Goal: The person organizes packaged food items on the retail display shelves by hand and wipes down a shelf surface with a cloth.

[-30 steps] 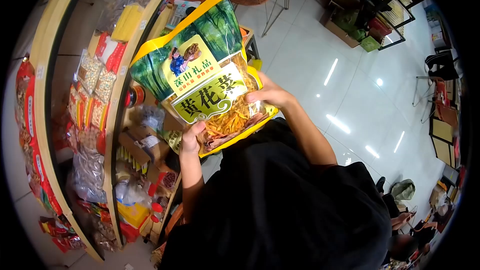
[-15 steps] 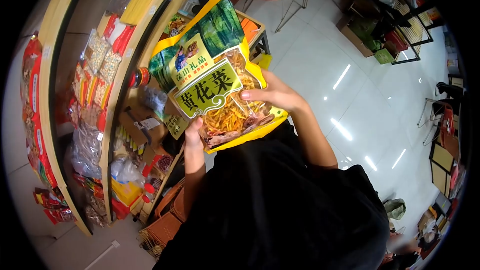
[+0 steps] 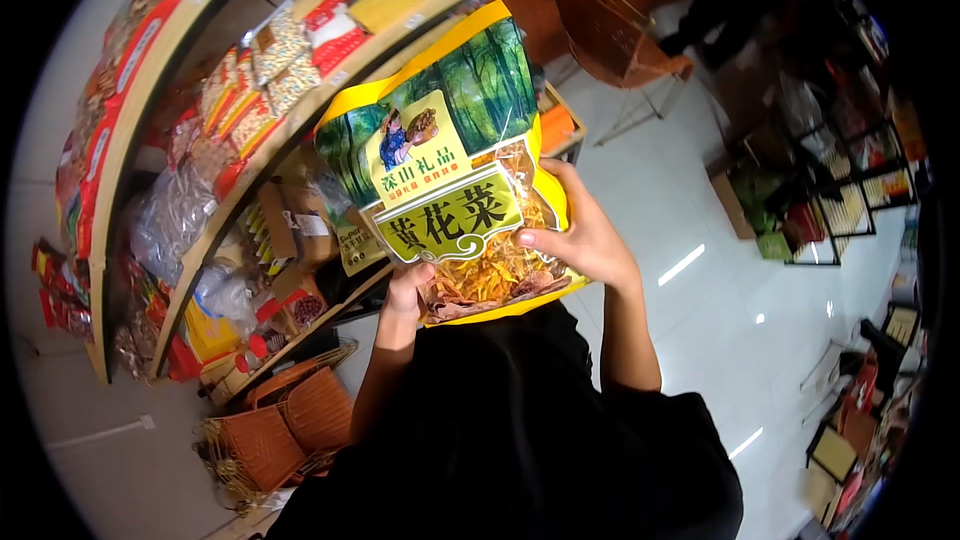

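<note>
**Bag held up by both hands, printed face to the camera**

At far left I see a curved shelf [image 3: 338, 78] with packets [image 3: 280, 45] and clear plastic bundles [image 3: 175, 215], and a carton [image 3: 300, 215] lower down. Below sits a woven brown piece [image 3: 265, 440]; I cannot tell whether it is a chair or a basket.

The left hand [image 3: 408, 290] pinches the bag [image 3: 450, 190] at its lower left corner, thumb in front, fingers mostly hidden behind. The bag is in front of the black shirt [image 3: 520, 420], slightly tilted, its clear window showing yellow strands. I judge it light for its size, soft and crinkly, its film a little slippery and the dry strands easily crushed. The lower sides give the best hold, with thumbs pressing lightly; the top would likely fold.

The right hand [image 3: 595, 240] wraps the lower right edge, its thumb flat on the window. Beyond it, I see a chair [image 3: 610, 35], pale floor [image 3: 680, 330] and a dark rack [image 3: 890, 200].
</note>
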Tool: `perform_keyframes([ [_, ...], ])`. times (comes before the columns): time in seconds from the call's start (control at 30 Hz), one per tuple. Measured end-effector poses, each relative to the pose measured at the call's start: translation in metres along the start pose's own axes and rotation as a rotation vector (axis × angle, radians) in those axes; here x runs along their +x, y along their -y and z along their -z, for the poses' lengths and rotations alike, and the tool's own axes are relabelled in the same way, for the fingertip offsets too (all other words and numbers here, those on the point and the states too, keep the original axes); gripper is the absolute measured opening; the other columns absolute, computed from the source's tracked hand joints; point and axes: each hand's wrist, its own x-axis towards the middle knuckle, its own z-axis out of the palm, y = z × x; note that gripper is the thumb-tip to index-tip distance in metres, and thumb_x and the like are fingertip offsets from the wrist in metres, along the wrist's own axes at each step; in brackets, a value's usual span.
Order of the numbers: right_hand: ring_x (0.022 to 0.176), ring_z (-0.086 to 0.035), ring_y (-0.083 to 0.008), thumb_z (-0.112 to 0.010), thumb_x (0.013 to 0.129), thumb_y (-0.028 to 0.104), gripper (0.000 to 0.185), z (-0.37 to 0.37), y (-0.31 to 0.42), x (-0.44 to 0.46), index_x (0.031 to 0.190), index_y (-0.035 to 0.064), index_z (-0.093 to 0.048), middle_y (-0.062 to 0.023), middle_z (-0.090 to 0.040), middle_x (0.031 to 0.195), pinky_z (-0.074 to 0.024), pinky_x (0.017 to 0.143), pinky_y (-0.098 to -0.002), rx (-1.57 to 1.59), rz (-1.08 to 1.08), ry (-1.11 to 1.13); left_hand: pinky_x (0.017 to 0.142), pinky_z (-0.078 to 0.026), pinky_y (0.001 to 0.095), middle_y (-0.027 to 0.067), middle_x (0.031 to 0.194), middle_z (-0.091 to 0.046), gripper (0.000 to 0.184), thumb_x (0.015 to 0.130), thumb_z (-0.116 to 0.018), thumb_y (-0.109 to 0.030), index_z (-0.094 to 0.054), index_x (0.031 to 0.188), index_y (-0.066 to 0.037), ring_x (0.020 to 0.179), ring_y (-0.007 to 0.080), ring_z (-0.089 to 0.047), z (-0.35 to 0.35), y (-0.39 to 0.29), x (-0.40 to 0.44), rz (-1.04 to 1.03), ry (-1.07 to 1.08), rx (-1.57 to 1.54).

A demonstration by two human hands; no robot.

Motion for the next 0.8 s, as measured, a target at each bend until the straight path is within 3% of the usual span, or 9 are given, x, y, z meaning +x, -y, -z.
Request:
perform_keyframes([
  [0.03, 0.109, -0.057, -0.0287, -0.075, 0.076, 0.03, 0.078, 0.001, 0.0, 0.001, 0.134, 0.0013, -0.032, -0.0199, -0.06, 0.111, -0.043, 0.093, -0.0355, -0.21, 0.126, -0.093, 0.099, -0.037, 0.0366, 0.0105, 0.122, -0.056, 0.062, 0.074, -0.066, -0.019, -0.045, 0.128, 0.001, 0.112, 0.0241, -0.052, 0.0, -0.003, 0.0, -0.019, -0.034, 0.054],
  [0.07, 0.104, -0.059, -0.0372, -0.071, 0.078, 0.034, 0.078, 0.001, 0.013, 0.0, 0.136, 0.0046, -0.028, -0.0237, -0.06, 0.108, -0.046, 0.089, -0.0395, -0.237, 0.062, -0.086, 0.099, -0.036, 0.0359, 0.009, 0.123, -0.056, 0.062, 0.073, -0.067, -0.02, -0.046, 0.129, -0.001, 0.113, 0.0231, -0.052, -0.005, -0.011, 0.001, -0.025, -0.053, 0.103],
  [0.17, 0.098, -0.061, -0.041, -0.068, 0.08, 0.037, 0.078, -0.007, 0.02, 0.008, 0.137, 0.0046, -0.026, -0.0244, -0.061, 0.108, -0.0476, 0.086, -0.0424, -0.392, 0.111, -0.166, 0.101, -0.034, 0.0356, 0.0098, 0.124, -0.055, 0.064, 0.073, -0.067, -0.022, -0.045, 0.129, 0.0, 0.115, 0.023, -0.05, -0.014, -0.036, 0.012, -0.128, -0.142, 0.148],
  [0.3, 0.11, -0.053, -0.043, -0.075, 0.07, 0.046, 0.099, -0.019, 0.041, 0.026, 0.14, 0.0027, -0.022, -0.0266, -0.043, 0.13, -0.0461, 0.09, -0.0445, -0.549, 0.296, -0.049, 0.098, -0.037, 0.0351, 0.0098, 0.121, -0.056, 0.061, 0.073, -0.067, -0.024, -0.047, 0.126, 0.0, 0.111, 0.0238, -0.052, -0.007, -0.082, 0.04, -0.2, -0.15, 0.194],
  [0.37, 0.104, -0.054, -0.0424, -0.084, 0.06, 0.037, 0.109, -0.026, 0.053, 0.043, 0.143, 0.0065, -0.02, -0.0228, -0.043, 0.125, -0.0492, 0.084, -0.0436, -0.606, 0.457, -0.066, 0.092, -0.042, 0.0323, 0.0091, 0.107, -0.061, 0.054, 0.074, -0.066, -0.028, -0.052, 0.12, -0.002, 0.098, 0.0215, -0.058, -0.014, -0.125, 0.06, -0.093, -0.166, 0.251],
  [0.5, 0.096, -0.057, -0.0395, -0.085, 0.059, 0.026, 0.109, -0.03, 0.084, 0.092, 0.144, 0.0124, -0.018, -0.0209, -0.046, 0.122, -0.0519, 0.075, -0.041, -0.629, 0.446, -0.041, 0.093, -0.042, 0.0319, 0.0087, 0.105, -0.062, 0.049, 0.077, -0.065, -0.028, -0.054, 0.118, -0.003, 0.099, 0.0198, -0.058, -0.035, -0.2, 0.108, -0.138, -0.058, 0.392],
  [0.67, 0.126, -0.041, -0.0377, -0.087, 0.057, 0.026, 0.111, -0.029, 0.12, 0.18, 0.142, 0.004, -0.019, -0.023, -0.035, 0.14, -0.0369, 0.104, -0.0415, -0.605, 0.686, -0.068, 0.097, -0.039, 0.0327, 0.0095, 0.112, -0.06, 0.048, 0.081, -0.066, -0.029, -0.053, 0.119, -0.003, 0.106, 0.0184, -0.055, -0.038, -0.27, 0.16, -0.259, -0.071, 0.485],
  [0.73, 0.13, -0.037, -0.0339, -0.087, 0.058, 0.024, 0.108, -0.033, 0.137, 0.213, 0.142, 0.0026, -0.021, -0.0234, -0.036, 0.14, -0.0321, 0.108, -0.0403, -0.484, 0.691, -0.034, 0.096, -0.04, 0.0307, 0.0105, 0.114, -0.06, 0.05, 0.082, -0.065, -0.03, -0.052, 0.121, -0.001, 0.106, 0.0176, -0.055, -0.042, -0.301, 0.176, -0.297, -0.034, 0.489],
  [0.8, 0.122, -0.044, -0.0294, -0.085, 0.061, 0.018, 0.103, -0.039, 0.155, 0.244, 0.141, 0.0009, -0.023, -0.0221, -0.042, 0.134, -0.0372, 0.103, -0.0373, -0.357, 0.681, 0.014, 0.094, -0.041, 0.0302, 0.0109, 0.113, -0.061, 0.05, 0.084, -0.064, -0.033, -0.054, 0.119, 0.001, 0.103, 0.018, -0.057, -0.042, -0.333, 0.195, -0.315, 0.005, 0.508],
])
